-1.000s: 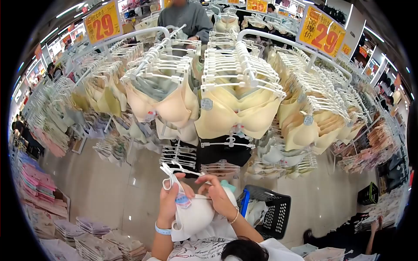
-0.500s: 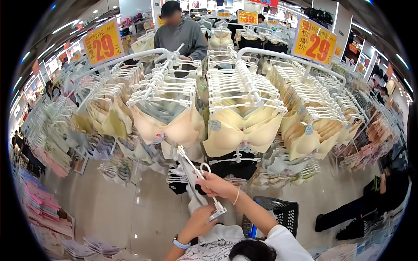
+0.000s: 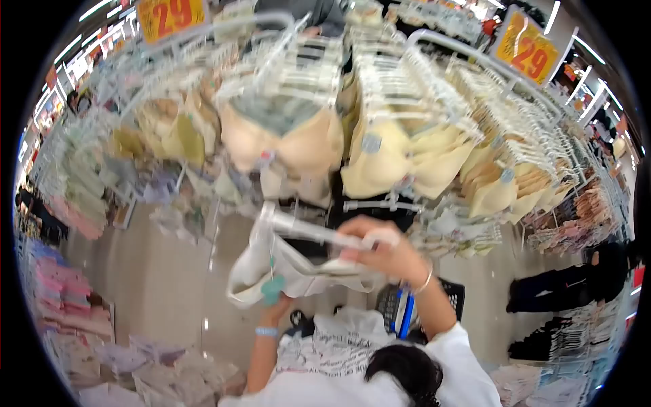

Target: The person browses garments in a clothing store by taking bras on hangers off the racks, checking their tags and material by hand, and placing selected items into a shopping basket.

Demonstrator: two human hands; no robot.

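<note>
My right hand (image 3: 380, 252) is closed around the middle of a white hanger (image 3: 308, 229), which is held roughly level in front of me. From it hangs a pale grey-white bra (image 3: 252, 268), its cups spread below the bar. A light green tag (image 3: 272, 290) dangles by a cord at the bra's left side. Beneath that tag is my left hand (image 3: 276, 309), at the bra's lower edge. Its fingers are mostly hidden behind the tag and the cloth, and the view is blurred.
Racks of hanging bras, peach (image 3: 285, 139) and yellow (image 3: 380, 163), stand just ahead. A dark basket (image 3: 452, 293) with a blue handle is beside my right arm. Folded pink clothes (image 3: 64, 288) lie at left. One person (image 3: 319, 15) stands behind the racks, another (image 3: 563, 288) at right.
The hanger has turned from steep to nearly level, and the bra now faces me more broadly. My left hand has left the hanger's lower end and moved left under the bra. The view has tilted down.
</note>
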